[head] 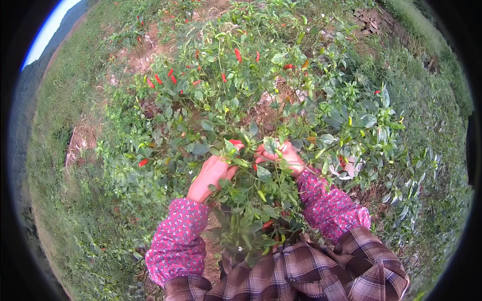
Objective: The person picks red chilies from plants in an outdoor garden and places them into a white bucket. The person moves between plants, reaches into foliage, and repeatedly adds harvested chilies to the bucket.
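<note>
Chili pepper plants with red, green and orange pods fill the middle of the head view. My left hand (214, 174) is among the leaves, its fingers bent next to a red chili pepper (236, 142); whether the fingers grip it cannot be told. To its right, my right hand (280, 155) reaches into the same plant, fingers bent and partly hidden by a leaf (270, 145). A small red chili (255, 167) hangs just below its fingertips. Below and between the hands spreads foliage with a green chili (261, 196) and an orange-red chili (267, 224) close to my shirt.
More red chilies (238, 55) hang on branches farther ahead, and another red chili (143, 162) is left of my left hand. Pale torn sheeting (352, 167) lies right of my right wrist. Bare soil (263, 114) shows between plants. Dense growth surrounds both arms.
</note>
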The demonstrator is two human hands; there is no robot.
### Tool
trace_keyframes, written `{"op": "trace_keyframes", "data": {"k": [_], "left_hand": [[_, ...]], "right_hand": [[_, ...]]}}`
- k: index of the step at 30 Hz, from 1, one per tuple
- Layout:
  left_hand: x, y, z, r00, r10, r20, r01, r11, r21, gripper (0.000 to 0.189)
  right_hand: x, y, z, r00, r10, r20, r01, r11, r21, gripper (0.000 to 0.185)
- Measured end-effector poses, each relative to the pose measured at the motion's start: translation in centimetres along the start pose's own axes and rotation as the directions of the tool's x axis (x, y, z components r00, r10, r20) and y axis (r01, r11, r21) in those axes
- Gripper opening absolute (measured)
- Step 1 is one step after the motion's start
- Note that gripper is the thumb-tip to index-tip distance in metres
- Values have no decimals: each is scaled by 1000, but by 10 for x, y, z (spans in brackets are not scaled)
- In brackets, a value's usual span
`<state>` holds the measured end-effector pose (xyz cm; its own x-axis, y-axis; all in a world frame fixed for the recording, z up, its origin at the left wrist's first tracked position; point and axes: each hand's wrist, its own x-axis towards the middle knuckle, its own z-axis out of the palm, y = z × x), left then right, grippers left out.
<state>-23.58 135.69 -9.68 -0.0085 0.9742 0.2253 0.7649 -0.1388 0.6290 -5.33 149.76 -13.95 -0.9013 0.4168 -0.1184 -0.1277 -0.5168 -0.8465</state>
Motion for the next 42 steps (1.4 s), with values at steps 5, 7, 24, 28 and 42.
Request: {"op": "trace_keyframes", "data": {"k": [5,7,24,28,42], "left_hand": [[-65,23,59,926,-373,62,363,922,133,64],[-76,21,80,935,-354,-2,352,929,116,67],[-76,23,85,902,-407,-146,408,913,-25,47],[-76,27,89,905,-335,-260,350,937,10,50],[-79,19,108,863,-432,-262,376,896,-238,27]], "right_hand": [[-10,-48,-14,987,-144,-71,79,824,-561,15],[-9,-80,16,962,-201,184,272,653,-707,13],[59,0,71,615,-99,783,788,129,-602,29],[57,7,71,780,-75,621,610,310,-729,13],[133,-13,233,534,-147,833,772,486,-409,6]]}}
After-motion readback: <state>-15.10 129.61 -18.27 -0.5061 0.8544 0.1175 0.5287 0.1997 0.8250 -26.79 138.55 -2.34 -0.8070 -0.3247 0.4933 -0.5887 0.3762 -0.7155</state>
